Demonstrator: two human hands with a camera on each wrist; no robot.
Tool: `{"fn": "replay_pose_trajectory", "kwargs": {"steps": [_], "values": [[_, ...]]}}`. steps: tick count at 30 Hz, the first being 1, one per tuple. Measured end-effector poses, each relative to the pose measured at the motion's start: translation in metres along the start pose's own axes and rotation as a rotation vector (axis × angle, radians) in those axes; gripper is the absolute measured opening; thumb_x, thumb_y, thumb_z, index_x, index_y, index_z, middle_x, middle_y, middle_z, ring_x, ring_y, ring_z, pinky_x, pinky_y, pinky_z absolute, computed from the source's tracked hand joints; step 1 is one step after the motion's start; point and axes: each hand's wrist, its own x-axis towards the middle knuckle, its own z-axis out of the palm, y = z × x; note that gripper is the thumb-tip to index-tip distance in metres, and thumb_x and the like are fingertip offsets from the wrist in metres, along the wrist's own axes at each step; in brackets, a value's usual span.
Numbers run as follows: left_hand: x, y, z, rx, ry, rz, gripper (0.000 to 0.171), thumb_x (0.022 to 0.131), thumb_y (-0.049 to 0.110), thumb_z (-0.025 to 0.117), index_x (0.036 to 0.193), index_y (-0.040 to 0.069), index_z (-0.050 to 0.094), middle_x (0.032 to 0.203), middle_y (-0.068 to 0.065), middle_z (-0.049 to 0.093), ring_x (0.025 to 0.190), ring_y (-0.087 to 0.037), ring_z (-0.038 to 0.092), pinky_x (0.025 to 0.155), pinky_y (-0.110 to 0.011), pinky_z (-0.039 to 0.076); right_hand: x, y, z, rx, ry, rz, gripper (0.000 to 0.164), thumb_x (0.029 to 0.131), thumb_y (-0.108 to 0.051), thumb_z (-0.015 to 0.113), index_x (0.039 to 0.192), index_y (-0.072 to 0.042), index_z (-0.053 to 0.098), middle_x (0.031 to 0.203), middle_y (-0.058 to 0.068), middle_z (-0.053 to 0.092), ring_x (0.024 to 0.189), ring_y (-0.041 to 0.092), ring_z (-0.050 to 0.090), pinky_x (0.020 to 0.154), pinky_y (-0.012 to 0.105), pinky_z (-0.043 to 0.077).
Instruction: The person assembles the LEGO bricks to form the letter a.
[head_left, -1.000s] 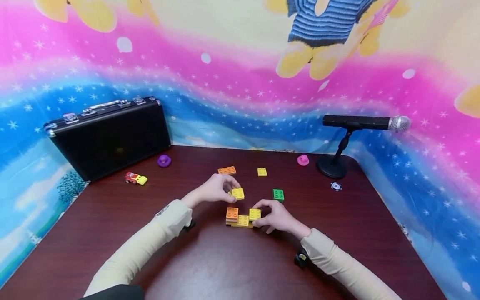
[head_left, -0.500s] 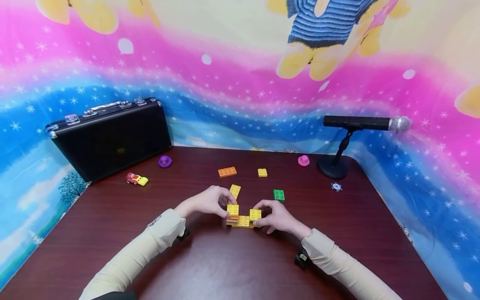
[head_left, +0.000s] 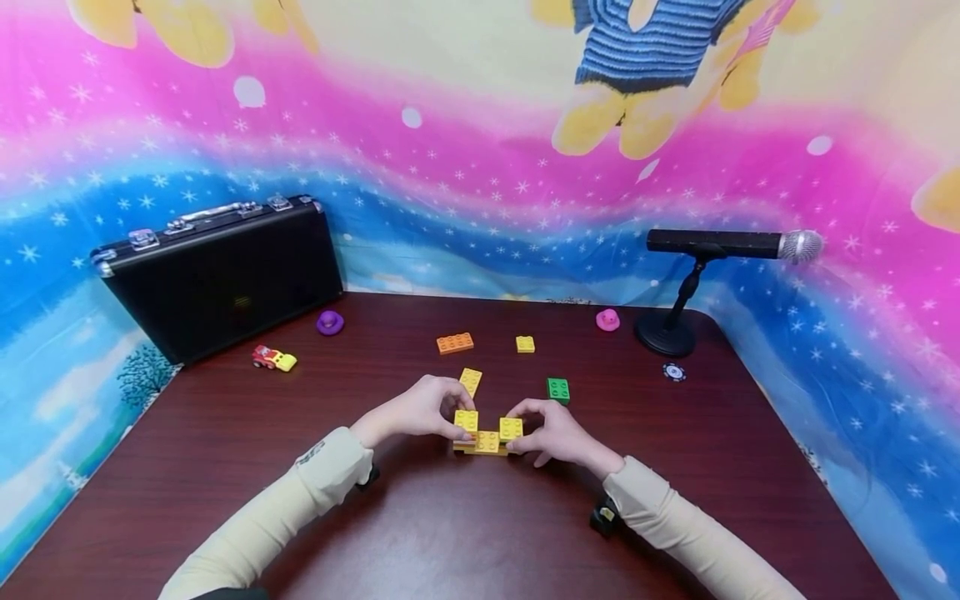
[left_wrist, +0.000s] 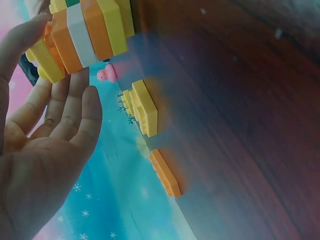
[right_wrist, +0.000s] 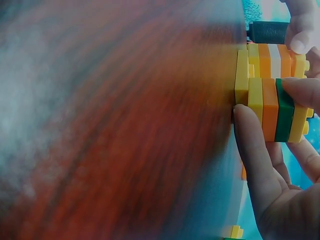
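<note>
A toy brick build made of two short stacks on a yellow base stands on the dark wooden table. My left hand pinches a square yellow brick on top of the left stack. In the left wrist view that yellow brick sits tilted, with a gap over the orange brick below it. Orange, white and yellow layers make up the rest of that stack. With thumb and fingers, my right hand holds the right stack, layered yellow, orange, green and yellow.
Loose bricks lie beyond the build: a long yellow one, an orange one, a small yellow one and a green one. Farther out are a toy car, a black case, a microphone stand and small ducks.
My left hand has brought the yellow brick down and toward me onto the left stack, covering its orange top. The long yellow brick behind is now uncovered. My right hand stays in place.
</note>
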Motion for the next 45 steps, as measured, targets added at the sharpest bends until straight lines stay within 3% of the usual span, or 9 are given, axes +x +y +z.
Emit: {"fn": "replay_pose_trajectory", "kwargs": {"steps": [8,16,24,29,33,45], "values": [[-0.002,0.002,0.003,0.012,0.034,-0.002,0.03,0.068,0.026,0.078,0.092,0.016,0.064,0.087,0.008,0.06,0.079,-0.021,0.06,0.071,-0.035,0.05,-0.002,-0.005,-0.001,-0.006,0.007,-0.002,0.033,0.073,-0.012,0.074,0.103,-0.011,0.061,0.093,0.011,0.061,0.068,0.028,0.065,0.048,0.041,0.051],[-0.002,-0.001,0.002,0.017,0.038,0.015,0.03,0.067,0.03,0.079,0.091,0.017,0.065,0.085,0.01,0.062,0.077,-0.017,0.06,0.07,-0.036,0.05,-0.014,-0.027,-0.001,0.005,-0.008,-0.014,0.031,0.076,-0.007,0.071,0.105,-0.005,0.059,0.093,0.015,0.061,0.071,0.035,0.064,0.051,0.046,0.051],[-0.002,0.006,0.003,0.125,0.049,0.019,0.029,0.065,0.028,0.079,0.086,0.016,0.065,0.078,0.011,0.061,0.071,-0.018,0.06,0.063,-0.023,0.047,-0.001,0.001,0.0,0.003,-0.008,-0.016,0.034,0.073,-0.019,0.075,0.103,-0.013,0.061,0.096,0.01,0.06,0.066,0.025,0.064,0.048,0.039,0.051],[-0.002,0.013,0.002,0.213,0.06,0.055,0.029,0.064,0.026,0.078,0.084,0.011,0.064,0.076,0.008,0.059,0.068,-0.019,0.057,0.06,-0.02,0.044,-0.001,0.0,0.001,0.001,-0.008,-0.009,0.035,0.072,-0.021,0.076,0.103,-0.015,0.061,0.097,0.01,0.06,0.066,0.025,0.064,0.048,0.039,0.051],[-0.001,0.012,0.002,0.232,0.067,0.081,0.03,0.063,0.027,0.079,0.083,0.011,0.064,0.075,0.008,0.058,0.067,-0.017,0.056,0.059,-0.02,0.043,-0.001,-0.001,0.002,0.004,-0.004,-0.002,0.034,0.073,-0.017,0.075,0.104,-0.013,0.061,0.097,0.011,0.06,0.067,0.026,0.065,0.048,0.039,0.051],[-0.001,0.001,0.005,0.052,0.079,0.024,0.028,0.063,0.026,0.081,0.085,0.015,0.066,0.08,0.01,0.062,0.071,-0.01,0.061,0.067,-0.033,0.051,-0.016,-0.034,0.0,0.014,-0.021,-0.011,0.032,0.076,-0.007,0.071,0.105,-0.003,0.059,0.091,0.017,0.061,0.072,0.037,0.064,0.053,0.047,0.051]]}}
